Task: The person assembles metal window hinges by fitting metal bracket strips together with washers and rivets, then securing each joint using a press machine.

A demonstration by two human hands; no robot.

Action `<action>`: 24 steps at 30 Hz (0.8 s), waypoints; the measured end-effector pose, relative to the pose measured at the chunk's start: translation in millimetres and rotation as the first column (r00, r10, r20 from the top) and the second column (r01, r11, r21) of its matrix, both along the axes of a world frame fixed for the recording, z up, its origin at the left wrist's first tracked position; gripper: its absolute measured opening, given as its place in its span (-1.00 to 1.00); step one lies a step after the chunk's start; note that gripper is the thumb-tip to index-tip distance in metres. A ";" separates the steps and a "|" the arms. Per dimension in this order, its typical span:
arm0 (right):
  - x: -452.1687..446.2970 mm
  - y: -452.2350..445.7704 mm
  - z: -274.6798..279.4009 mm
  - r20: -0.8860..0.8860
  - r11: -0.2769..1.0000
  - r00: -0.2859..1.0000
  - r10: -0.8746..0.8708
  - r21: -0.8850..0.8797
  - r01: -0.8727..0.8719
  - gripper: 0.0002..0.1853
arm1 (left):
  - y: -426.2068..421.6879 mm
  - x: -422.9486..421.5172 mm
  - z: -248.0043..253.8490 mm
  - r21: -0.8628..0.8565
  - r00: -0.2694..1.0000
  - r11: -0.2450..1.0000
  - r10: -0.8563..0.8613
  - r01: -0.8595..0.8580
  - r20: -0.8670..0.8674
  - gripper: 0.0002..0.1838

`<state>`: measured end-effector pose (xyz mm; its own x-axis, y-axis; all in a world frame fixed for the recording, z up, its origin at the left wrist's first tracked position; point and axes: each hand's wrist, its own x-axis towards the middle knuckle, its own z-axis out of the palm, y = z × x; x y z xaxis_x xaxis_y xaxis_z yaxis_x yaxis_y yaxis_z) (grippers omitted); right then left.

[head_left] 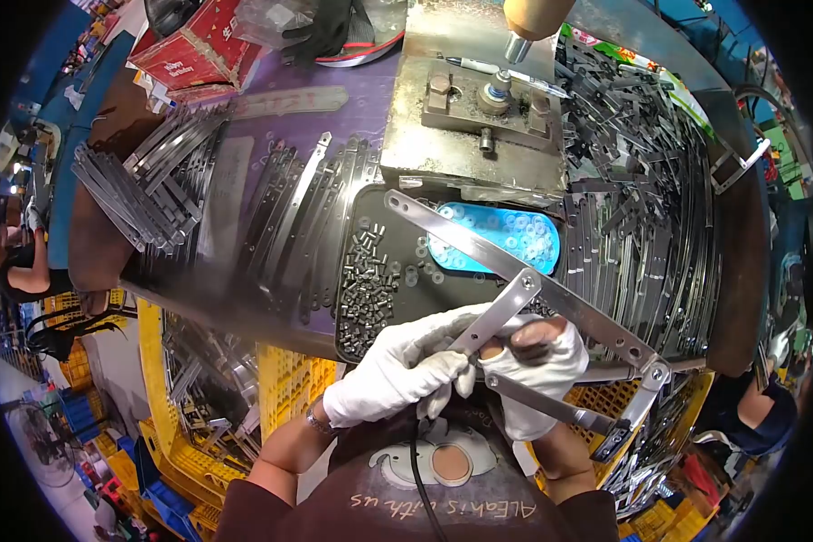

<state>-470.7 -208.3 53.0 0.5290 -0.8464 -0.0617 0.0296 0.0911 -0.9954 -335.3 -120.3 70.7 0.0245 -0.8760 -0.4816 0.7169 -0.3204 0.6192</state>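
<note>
Both hands wear white gloves and meet in front of my chest. My left hand [406, 366] has its fingers closed on the end of a short flat bar of a metal linkage [565, 298]. Opposite it, my right hand [537, 366] is closed around the same linkage, bare fingertips showing at the glove's end. Flat bars with holes, joined by rivets, make up the linkage, and its long bar slants across the tray. Under it lie a black tray [397, 303] with small metal rivets [368, 294] and a blue dish [447, 257] of clear plastic washers [528, 237].
A metal press block [479, 149] with a bolted fixture stands ahead, a pen [506, 76] lying across it. Metal strips lie in piles at left [154, 181] and right [641, 235]. Yellow crates [294, 384] stand below the bench. Other people sit at both sides.
</note>
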 end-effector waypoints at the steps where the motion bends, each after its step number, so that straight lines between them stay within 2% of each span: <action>1: -0.3 0.6 1.5 0.053 0.999 0.999 0.008 0.036 -0.010 -0.68 | 0.1 0.0 0.0 0.000 1.000 1.000 0.002 -0.002 -0.001 -0.39; 2: -1.2 -3.2 5.4 -0.087 0.995 0.995 0.041 -0.092 -0.049 -0.67 | 0.5 0.3 0.1 0.004 1.000 1.000 -0.016 0.016 0.017 -0.39; 3: 1.0 -7.6 4.6 -0.088 0.995 0.995 0.042 -0.092 -0.050 -0.67 | 0.7 0.6 0.1 0.008 0.999 0.999 -0.034 0.034 0.036 -0.39; 5: 6.9 -15.2 2.1 -0.071 0.953 0.992 0.104 0.291 -0.079 -0.71 | 0.4 3.9 -2.1 -0.023 0.996 0.996 -0.082 0.083 0.033 -0.41; 6: 11.5 -12.1 14.1 -0.009 0.914 0.998 0.065 0.402 -0.056 -0.70 | 0.4 5.9 -2.8 -0.054 0.991 0.990 -0.132 0.134 0.034 -0.43; 7: 8.4 -10.9 12.0 -0.009 0.914 0.998 0.066 0.402 -0.057 -0.70 | 0.6 7.6 -2.1 -0.054 0.991 0.990 -0.131 0.133 0.034 -0.43; 8: 2.2 -8.8 8.0 -0.068 0.989 0.994 0.087 0.124 -0.078 -0.70 | 0.7 9.0 -0.5 -0.054 0.988 0.987 -0.152 0.154 0.042 -0.43; 9: -1.9 -7.2 5.1 -0.132 0.981 0.987 0.091 -0.161 -0.111 -0.70 | 1.1 9.6 1.4 -0.051 0.984 0.983 -0.172 0.174 0.048 -0.42; 15: -6.2 -7.2 0.4 -0.141 0.994 0.987 0.070 -0.071 -0.081 -0.66 | 2.3 5.8 1.7 -0.065 0.985 0.984 -0.164 0.167 0.045 -0.44; 19: -5.9 -7.5 -0.5 -0.146 0.998 0.988 0.059 -0.002 -0.060 -0.63 | 1.9 4.5 1.8 -0.078 0.982 0.983 -0.154 0.163 0.110 -0.45; 20: 3.8 -2.5 0.8 0.147 0.989 0.989 -0.020 0.150 -0.003 -0.58 | 1.4 4.6 2.4 -0.093 0.981 0.982 -0.151 0.163 0.120 -0.46; 21: 7.6 1.8 4.1 0.148 0.989 0.989 -0.015 0.149 -0.007 -0.58 | 0.6 4.7 2.1 -0.094 0.982 0.983 -0.146 0.158 0.120 -0.46; 23: 10.7 8.3 14.8 0.314 0.992 0.947 -0.069 0.124 0.031 -0.57 | 0.6 4.8 1.4 -0.100 0.970 0.980 -0.150 0.171 0.191 -0.47; 24: 11.6 5.5 20.5 0.313 0.992 0.947 -0.064 0.124 0.026 -0.57 | 1.4 5.2 0.9 -0.100 0.971 0.981 -0.145 0.166 0.190 -0.47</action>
